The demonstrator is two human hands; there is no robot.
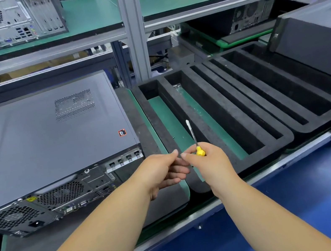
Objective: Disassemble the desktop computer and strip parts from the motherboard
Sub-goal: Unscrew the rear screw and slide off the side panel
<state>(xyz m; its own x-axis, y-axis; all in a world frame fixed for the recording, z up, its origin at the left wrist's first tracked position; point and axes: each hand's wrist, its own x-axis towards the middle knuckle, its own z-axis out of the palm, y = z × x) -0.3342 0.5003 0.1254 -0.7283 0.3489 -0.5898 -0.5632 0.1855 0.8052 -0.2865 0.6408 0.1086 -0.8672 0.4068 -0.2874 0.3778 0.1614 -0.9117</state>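
A grey desktop computer [48, 146] lies on its side on the workbench at the left, side panel on, its rear ports and fans facing me. My right hand [206, 160] grips a yellow-handled screwdriver [194, 140] with the metal shaft pointing up and away. My left hand [163, 170] hovers just left of it with fingers loosely curled, thumb tip close to the right hand's fingers; I cannot tell whether it pinches anything. Both hands sit to the right of the computer's rear corner, above the front edge of the foam tray.
A black foam tray [233, 100] with several long slots fills the bench to the right. A dark case panel [319, 47] leans at the far right. Another computer [0, 21] stands on the upper shelf. A metal post [132, 31] rises between them. The floor below is blue.
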